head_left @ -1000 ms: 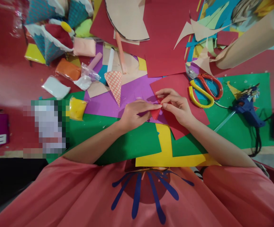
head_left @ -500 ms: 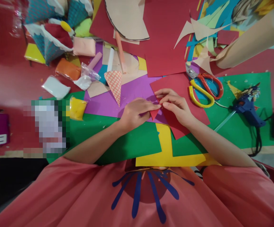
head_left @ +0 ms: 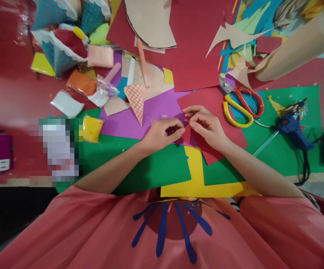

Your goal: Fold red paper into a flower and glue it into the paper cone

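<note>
We see the small red piece (head_left: 187, 137) at 3 o'clock from our left hand (head_left: 162, 132), apparently pinched by our right hand (head_left: 209, 127), left-hand grip unclear, so we'd pinch lightly near its edge to avoid buckling it.

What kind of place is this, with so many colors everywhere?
It's probably a craft corner, though I can't tell whose. You can see scissors, a blue glue gun and colored sheets spread all around.
</note>
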`<action>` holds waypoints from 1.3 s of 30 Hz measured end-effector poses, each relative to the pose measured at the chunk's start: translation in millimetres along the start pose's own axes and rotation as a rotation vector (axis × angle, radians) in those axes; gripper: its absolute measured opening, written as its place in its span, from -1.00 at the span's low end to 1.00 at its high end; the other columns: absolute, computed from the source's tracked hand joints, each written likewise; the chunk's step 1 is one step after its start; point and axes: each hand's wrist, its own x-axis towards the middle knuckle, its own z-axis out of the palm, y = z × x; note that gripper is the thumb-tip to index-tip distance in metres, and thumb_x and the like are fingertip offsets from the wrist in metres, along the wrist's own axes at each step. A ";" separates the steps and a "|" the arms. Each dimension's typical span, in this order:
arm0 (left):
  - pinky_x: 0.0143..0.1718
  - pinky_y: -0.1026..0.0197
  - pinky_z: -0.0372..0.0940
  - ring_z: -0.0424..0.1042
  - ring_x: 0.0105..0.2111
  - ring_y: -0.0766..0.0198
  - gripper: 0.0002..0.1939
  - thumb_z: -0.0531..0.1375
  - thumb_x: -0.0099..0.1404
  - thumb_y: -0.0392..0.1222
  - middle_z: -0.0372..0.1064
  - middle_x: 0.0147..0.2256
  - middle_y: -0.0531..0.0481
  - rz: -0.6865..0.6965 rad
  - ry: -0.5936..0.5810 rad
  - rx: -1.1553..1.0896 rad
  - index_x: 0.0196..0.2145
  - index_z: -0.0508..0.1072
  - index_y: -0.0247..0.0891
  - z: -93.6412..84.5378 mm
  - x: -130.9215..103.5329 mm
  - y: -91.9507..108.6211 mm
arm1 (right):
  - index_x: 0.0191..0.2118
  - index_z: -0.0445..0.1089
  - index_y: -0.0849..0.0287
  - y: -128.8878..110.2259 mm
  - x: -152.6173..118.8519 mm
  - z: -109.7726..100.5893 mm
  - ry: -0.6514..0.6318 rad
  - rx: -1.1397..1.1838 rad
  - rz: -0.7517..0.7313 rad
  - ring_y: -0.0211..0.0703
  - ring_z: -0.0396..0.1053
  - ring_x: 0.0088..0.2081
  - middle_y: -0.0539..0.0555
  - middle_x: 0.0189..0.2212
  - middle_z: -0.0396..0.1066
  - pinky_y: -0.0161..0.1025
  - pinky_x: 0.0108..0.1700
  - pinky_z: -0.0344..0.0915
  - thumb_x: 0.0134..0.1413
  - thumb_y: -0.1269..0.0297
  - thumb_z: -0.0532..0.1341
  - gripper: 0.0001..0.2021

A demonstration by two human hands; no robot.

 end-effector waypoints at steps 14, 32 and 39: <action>-0.45 0.38 0.31 0.43 -0.52 0.43 -0.68 0.21 0.30 0.03 0.48 -0.52 0.05 -0.033 0.241 -0.254 -0.45 0.45 -0.27 4.9 -4.1 -5.8 | -0.30 0.41 0.14 -2.6 -1.0 1.4 -0.027 -0.123 -0.060 -0.08 0.42 0.01 0.15 -0.07 0.46 -0.03 0.09 0.32 0.18 0.11 0.24 -0.80; -0.54 0.40 0.35 0.44 -0.60 0.43 -0.57 0.22 0.23 0.18 0.45 -0.60 0.06 -0.141 0.226 -0.334 -0.48 0.42 -0.28 3.9 -1.9 1.7 | -0.38 0.39 0.15 -3.0 -1.2 0.3 -0.037 -0.105 -0.035 -0.10 0.43 0.00 0.14 -0.08 0.47 -0.03 0.09 0.32 0.26 0.17 0.15 -0.77; -0.67 0.44 0.21 0.30 -0.71 0.49 -0.60 0.26 0.19 0.10 0.34 -0.70 0.11 -0.229 0.155 -0.406 -0.55 0.32 -0.26 3.4 -0.5 3.9 | -0.45 0.41 0.14 -2.3 -0.2 -1.4 -0.098 -0.111 -0.085 -0.09 0.42 0.01 0.12 -0.08 0.46 -0.03 0.09 0.33 0.23 0.18 0.17 -0.75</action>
